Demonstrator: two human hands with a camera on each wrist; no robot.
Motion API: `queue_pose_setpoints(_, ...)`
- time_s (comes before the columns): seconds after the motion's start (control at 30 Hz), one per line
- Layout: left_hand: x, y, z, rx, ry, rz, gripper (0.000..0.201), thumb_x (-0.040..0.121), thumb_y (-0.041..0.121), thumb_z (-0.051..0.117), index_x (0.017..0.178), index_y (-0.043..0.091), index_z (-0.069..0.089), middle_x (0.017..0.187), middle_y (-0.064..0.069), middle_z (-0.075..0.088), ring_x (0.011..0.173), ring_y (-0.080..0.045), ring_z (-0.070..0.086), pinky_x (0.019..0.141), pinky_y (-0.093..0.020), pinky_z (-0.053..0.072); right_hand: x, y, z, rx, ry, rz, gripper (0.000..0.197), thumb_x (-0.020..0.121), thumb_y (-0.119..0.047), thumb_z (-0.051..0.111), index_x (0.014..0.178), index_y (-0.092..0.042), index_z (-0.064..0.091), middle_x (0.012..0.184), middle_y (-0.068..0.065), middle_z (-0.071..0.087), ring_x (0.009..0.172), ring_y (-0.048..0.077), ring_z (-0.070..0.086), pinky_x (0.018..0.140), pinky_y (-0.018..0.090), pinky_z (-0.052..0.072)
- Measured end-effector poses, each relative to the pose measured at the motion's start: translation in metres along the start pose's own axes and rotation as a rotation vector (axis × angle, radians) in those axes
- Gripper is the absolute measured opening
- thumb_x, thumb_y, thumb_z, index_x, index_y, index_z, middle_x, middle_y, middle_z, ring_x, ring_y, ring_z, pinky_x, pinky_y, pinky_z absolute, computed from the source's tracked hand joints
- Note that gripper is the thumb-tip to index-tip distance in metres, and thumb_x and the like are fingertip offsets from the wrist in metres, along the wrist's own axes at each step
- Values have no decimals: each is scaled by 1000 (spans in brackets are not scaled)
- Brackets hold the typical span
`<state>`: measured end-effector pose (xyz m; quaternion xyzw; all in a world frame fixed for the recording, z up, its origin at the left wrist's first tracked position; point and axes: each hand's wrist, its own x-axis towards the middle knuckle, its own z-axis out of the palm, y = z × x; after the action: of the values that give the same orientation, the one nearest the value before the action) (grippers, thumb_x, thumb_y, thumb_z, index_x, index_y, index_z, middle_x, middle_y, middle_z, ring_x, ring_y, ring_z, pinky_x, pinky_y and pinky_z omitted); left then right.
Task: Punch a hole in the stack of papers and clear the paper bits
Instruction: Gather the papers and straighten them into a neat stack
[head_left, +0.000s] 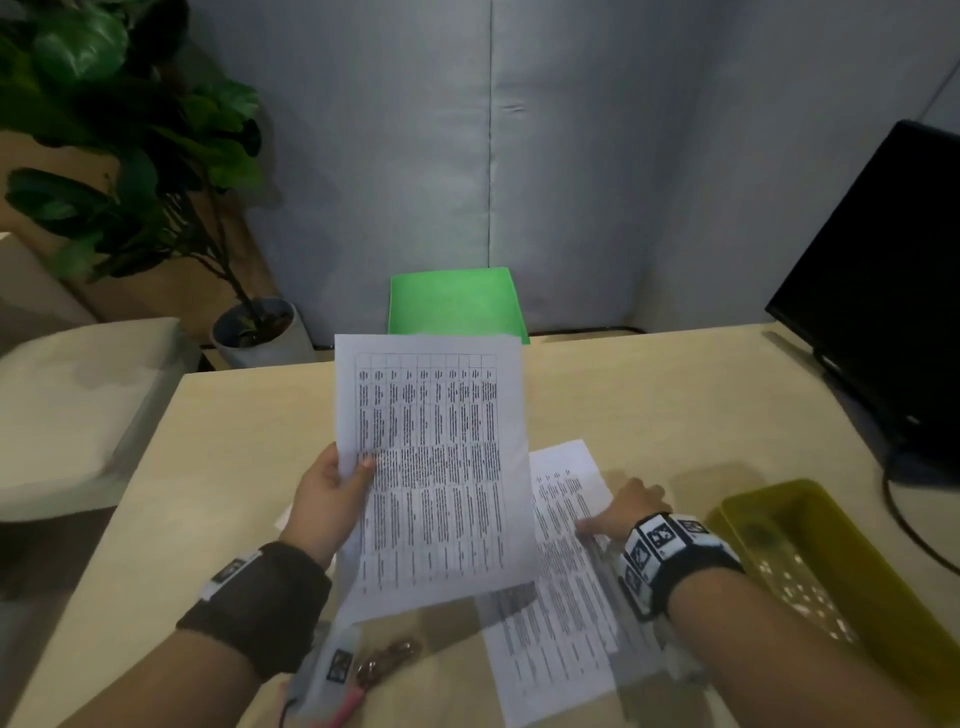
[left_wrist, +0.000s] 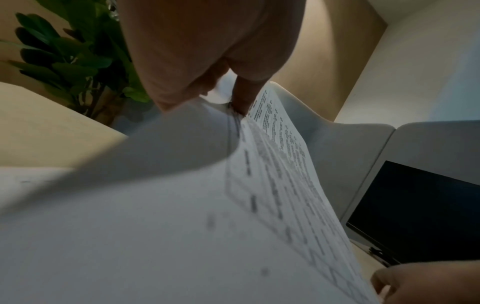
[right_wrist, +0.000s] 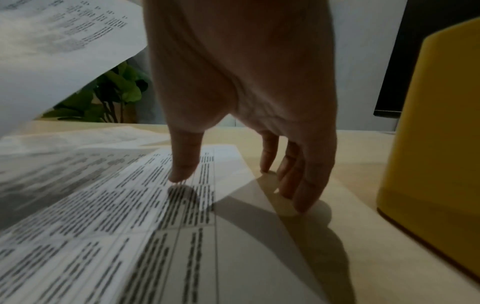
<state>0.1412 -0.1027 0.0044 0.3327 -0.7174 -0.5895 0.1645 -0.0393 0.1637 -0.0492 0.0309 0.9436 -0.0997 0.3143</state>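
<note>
My left hand (head_left: 332, 493) pinches the left edge of a printed sheet of paper (head_left: 436, 467) and holds it up off the table; the left wrist view shows the thumb (left_wrist: 241, 100) on that held sheet (left_wrist: 182, 205). Another printed sheet (head_left: 561, 571) lies flat on the table. My right hand (head_left: 628, 512) is over its right edge, the thumb (right_wrist: 183, 164) just above the flat sheet (right_wrist: 130, 216) and the straight fingers (right_wrist: 298, 185) reaching down to the table beside it. No hole punch shows clearly.
A yellow tray (head_left: 841, 566) with white paper bits stands at the right, close to my right wrist. A green folder (head_left: 457, 304) lies at the table's far edge. A black monitor (head_left: 883, 291) stands far right. A potted plant (head_left: 156, 156) stands left, off the table.
</note>
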Motion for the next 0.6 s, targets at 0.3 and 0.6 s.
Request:
queue_pose_setpoints(0.3, -16, -30, 6, 30, -45, -86, 24, 96, 22, 53, 119, 22, 60, 109, 0, 70, 98, -21, 66, 91, -45, 52, 1, 9, 18, 116, -8, -110, 49, 74, -32, 80, 112, -6, 62, 105, 9, 70, 87, 24, 66, 78, 33, 55)
queue_pose_setpoints(0.6, -20, -34, 5, -22, -48, -107, 26, 96, 23, 53, 121, 21, 59, 110, -3, 71, 98, -25, 69, 90, -51, 53, -6, 7, -3, 559, 65, -340, 47, 76, -19, 80, 115, -7, 58, 109, 10, 66, 92, 26, 64, 74, 34, 52)
